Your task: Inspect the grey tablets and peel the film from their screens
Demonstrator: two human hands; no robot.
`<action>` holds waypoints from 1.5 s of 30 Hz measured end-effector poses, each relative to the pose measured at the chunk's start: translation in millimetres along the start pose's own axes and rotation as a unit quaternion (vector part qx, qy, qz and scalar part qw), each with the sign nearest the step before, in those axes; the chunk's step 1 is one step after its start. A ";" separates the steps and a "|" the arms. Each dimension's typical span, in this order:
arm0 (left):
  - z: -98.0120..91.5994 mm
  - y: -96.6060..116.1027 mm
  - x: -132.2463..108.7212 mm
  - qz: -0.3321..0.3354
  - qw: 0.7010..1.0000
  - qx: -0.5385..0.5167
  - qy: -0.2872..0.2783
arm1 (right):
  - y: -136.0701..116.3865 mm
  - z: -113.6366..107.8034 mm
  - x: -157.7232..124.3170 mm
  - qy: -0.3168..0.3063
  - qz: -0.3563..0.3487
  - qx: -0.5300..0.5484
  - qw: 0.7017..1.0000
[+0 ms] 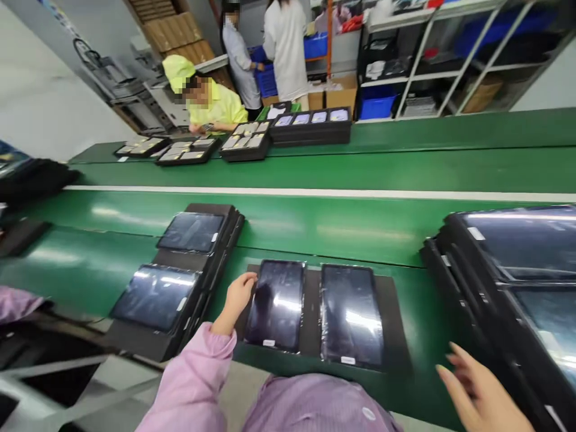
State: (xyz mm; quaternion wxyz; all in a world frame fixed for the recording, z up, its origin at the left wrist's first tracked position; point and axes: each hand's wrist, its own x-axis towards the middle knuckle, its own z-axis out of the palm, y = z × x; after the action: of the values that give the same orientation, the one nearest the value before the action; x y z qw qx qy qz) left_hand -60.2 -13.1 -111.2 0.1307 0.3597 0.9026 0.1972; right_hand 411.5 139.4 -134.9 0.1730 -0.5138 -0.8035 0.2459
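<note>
Two dark-screened tablets lie side by side in a flat black tray [311, 324] in front of me, the left tablet [276, 306] and the right tablet [351, 315], each with a small white label at its near end. My left hand [238, 300] is at the tray's left edge, its fingers curled together against the rim beside the left tablet. Apart from the tray, off to its right, my right hand [483, 390] hangs with thumb and fingers apart and nothing in it. It is nearest the right-hand stack of black trays [486, 318].
On the left stands another stack of black trays [180, 260] topped with two tablets. A white line [315, 192] runs along the green bench [279, 222]. Across it, a person in yellow [216, 102] works by several loaded trays [310, 133]; two people stand behind.
</note>
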 end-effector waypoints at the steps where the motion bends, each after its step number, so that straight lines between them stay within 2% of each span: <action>1: -2.9 -25.4 -19.9 -0.013 1.000 0.001 0.003 | -20.8 24.3 6.7 -0.039 -0.038 -0.016 0.998; 2: -3.8 -45.9 -38.8 -0.018 1.000 0.002 0.001 | -41.4 49.0 12.4 -0.072 -0.077 -0.035 0.994; 4: -0.7 -73.1 -71.7 -0.008 1.000 0.000 -0.012 | -77.3 95.5 19.7 -0.087 -0.156 -0.071 0.981; 6: 6.7 -85.0 -96.2 0.019 0.999 -0.007 -0.034 | -101.1 131.5 21.4 -0.083 -0.188 -0.138 0.969; 8: 15.6 -86.1 -112.0 0.074 0.995 -0.010 -0.068 | -112.0 152.9 18.7 -0.071 -0.181 -0.203 0.960; 12: 29.6 -76.0 -119.5 0.229 0.962 0.062 -0.135 | -110.3 160.6 9.7 -0.062 -0.163 -0.247 0.953; 14: 32.1 -73.1 -113.6 0.270 0.947 0.093 -0.146 | -108.1 157.2 8.6 -0.067 -0.156 -0.243 0.955; 18: 31.0 -77.1 -94.9 0.325 0.932 0.073 -0.142 | -121.2 157.8 25.5 -0.037 -0.112 -0.191 0.974; 21: 33.7 -81.4 -84.0 0.359 0.927 0.040 -0.100 | -150.3 172.1 60.5 -0.017 -0.131 -0.104 0.986; 24: 43.3 -82.4 -79.6 0.370 0.929 0.001 -0.022 | -185.0 197.4 105.6 -0.024 -0.152 -0.070 0.986; 26: 51.5 -82.7 -79.6 0.353 0.935 -0.027 0.024 | -203.1 215.8 133.2 -0.030 -0.151 -0.069 0.986; 28: 58.4 -84.5 -80.5 0.316 0.946 -0.050 0.046 | -213.8 230.7 155.0 -0.048 -0.149 -0.066 0.986; 30: 62.7 -88.0 -81.1 0.277 0.957 -0.078 0.044 | -217.9 239.2 169.4 -0.074 -0.153 -0.057 0.984; 32: 64.4 -91.7 -81.1 0.242 0.963 -0.114 0.023 | -219.8 239.9 174.0 -0.092 -0.162 -0.047 0.981; 34: 64.3 -94.2 -80.5 0.204 0.966 -0.159 -0.009 | -224.7 233.1 164.9 -0.092 -0.171 -0.043 0.980; 37: 62.2 -96.3 -78.2 0.109 0.965 -0.235 -0.046 | -241.3 210.0 120.1 -0.126 -0.251 -0.034 0.959; 39: 59.4 -99.1 -75.0 0.041 0.958 -0.278 -0.062 | -253.9 187.6 76.1 -0.233 -0.360 -0.007 0.903; 41: 55.7 -104.2 -70.4 0.025 0.945 -0.307 -0.107 | -260.5 163.6 36.2 -0.366 -0.433 0.074 0.821; 42: 53.8 -107.4 -67.9 0.039 0.937 -0.317 -0.141 | -259.8 153.0 22.0 -0.416 -0.435 0.154 0.784; 43: 51.9 -110.6 -65.7 0.062 0.928 -0.323 -0.176 | -255.9 144.6 12.9 -0.441 -0.418 0.225 0.762; 44: 50.4 -113.5 -63.9 0.084 0.919 -0.328 -0.204 | -248.9 139.1 8.7 -0.431 -0.380 0.277 0.770; 45: 49.2 -115.9 -62.7 0.098 0.912 -0.331 -0.222 | -239.2 136.9 8.7 -0.389 -0.331 0.299 0.806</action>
State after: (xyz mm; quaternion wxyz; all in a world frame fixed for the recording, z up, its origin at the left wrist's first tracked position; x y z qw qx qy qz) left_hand -66.5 -121.0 -201.2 0.4190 0.4173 0.6935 0.4116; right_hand 158.1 33.6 -109.8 0.0619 -0.0005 -0.8117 0.5808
